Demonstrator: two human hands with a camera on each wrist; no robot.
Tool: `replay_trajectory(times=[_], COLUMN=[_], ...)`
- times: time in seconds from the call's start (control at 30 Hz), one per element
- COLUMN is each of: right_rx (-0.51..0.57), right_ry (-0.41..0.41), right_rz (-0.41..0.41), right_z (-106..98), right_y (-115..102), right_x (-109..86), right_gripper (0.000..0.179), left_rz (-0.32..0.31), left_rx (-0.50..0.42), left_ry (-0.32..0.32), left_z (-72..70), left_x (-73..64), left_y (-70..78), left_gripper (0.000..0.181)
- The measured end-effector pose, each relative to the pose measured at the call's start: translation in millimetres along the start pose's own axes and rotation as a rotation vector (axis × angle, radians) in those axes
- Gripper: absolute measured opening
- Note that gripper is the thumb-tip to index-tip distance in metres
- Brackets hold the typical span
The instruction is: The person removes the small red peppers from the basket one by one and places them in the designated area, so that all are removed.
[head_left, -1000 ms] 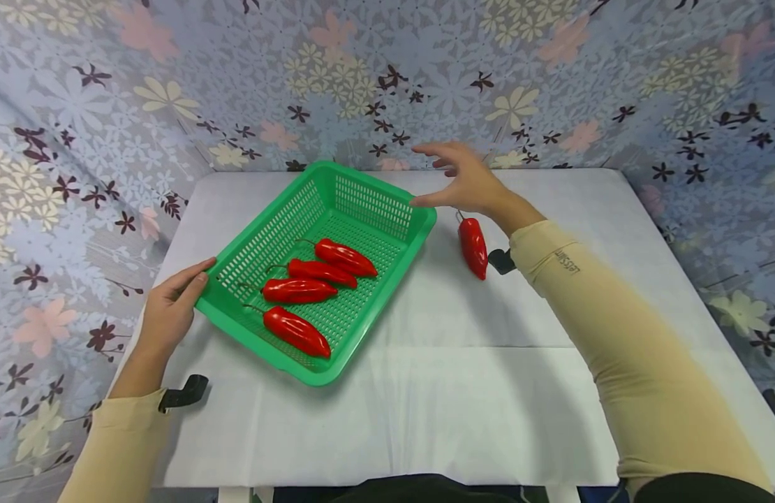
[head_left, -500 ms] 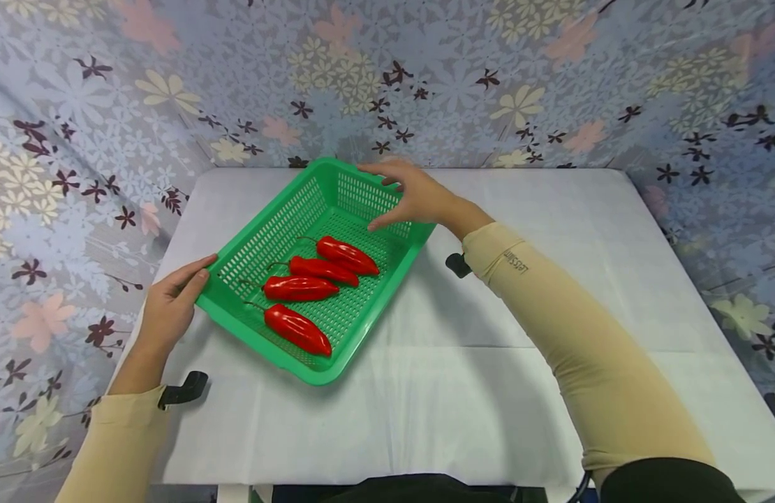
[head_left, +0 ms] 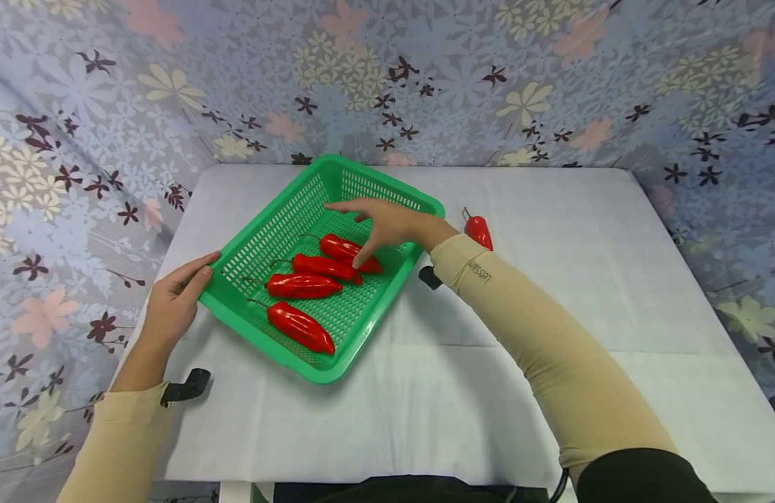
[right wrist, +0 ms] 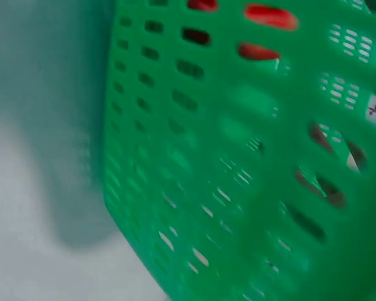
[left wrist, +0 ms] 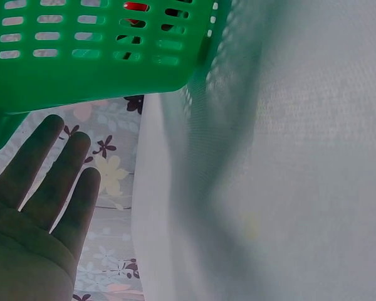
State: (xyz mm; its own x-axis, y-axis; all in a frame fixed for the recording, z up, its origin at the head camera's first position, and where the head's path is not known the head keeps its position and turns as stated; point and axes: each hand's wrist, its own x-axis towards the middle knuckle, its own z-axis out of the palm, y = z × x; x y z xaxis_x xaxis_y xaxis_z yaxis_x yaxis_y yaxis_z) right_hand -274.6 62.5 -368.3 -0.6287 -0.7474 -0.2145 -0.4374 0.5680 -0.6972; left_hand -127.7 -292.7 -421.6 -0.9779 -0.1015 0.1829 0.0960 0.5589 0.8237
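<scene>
A green plastic basket [head_left: 387,307] stands at an angle on the table, several red chili peppers [head_left: 301,328] lying inside. My left hand [head_left: 170,307] pinches the basket's left corner at the rim; its other fingers [left wrist: 56,188] extend straight below the rim in the left wrist view. My right hand [head_left: 384,223] reaches over the basket's right side with fingers spread and nothing between them. Its thumb appears just over the farthest pepper inside; whether it touches cannot be told. In the right wrist view, the basket's slotted wall [right wrist: 194,144] hides the hand.
Another red pepper [head_left: 478,229] lies on the white-covered table [head_left: 551,293] right of the basket, partly hidden behind my right forearm. A floral cloth [head_left: 456,77] hangs behind the table and along its sides.
My right hand has moved left from near the basket's far right corner to over the peppers inside. The left hand and the basket have stayed nearly still.
</scene>
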Motion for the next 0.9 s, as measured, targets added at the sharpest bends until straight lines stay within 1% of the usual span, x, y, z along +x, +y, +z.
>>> replay_trajectory(times=[0.17, 0.33, 0.47, 0.63, 0.77, 0.9], right_rx=[0.002, -0.028, -0.054, -0.056, -0.069, -0.085], right_ry=[-0.04, -0.068, -0.091, -0.104, -0.118, -0.136], right_rz=[-0.001, 0.025, 0.026, 0.026, 0.049, 0.076], right_z=[10.2, 15.0, 17.2, 18.2, 19.1, 20.5], right_y=[4.2, 7.5, 9.2, 7.9, 7.8, 7.5], right_x=[6.0, 8.3, 10.0, 11.5, 12.2, 12.8], right_gripper=[0.103, 0.106, 0.106, 0.105, 0.104, 0.103], left_rz=[0.008, 0.003, -0.007, -0.006, 0.006, -0.002], left_rx=[-0.01, -0.018, -0.011, -0.009, -0.023, -0.024], left_ry=[-0.001, -0.011, -0.019, -0.015, -0.014, -0.013], left_z=[-0.4, -0.2, -0.1, -0.2, -0.3, -0.2], left_x=[1.0, 2.0, 1.7, 2.7, 3.0, 2.4], left_y=[-1.5, -4.7, -4.3, -4.3, -4.7, -5.4], left_gripper=[0.036, 0.036, 0.036, 0.036, 0.035, 0.035])
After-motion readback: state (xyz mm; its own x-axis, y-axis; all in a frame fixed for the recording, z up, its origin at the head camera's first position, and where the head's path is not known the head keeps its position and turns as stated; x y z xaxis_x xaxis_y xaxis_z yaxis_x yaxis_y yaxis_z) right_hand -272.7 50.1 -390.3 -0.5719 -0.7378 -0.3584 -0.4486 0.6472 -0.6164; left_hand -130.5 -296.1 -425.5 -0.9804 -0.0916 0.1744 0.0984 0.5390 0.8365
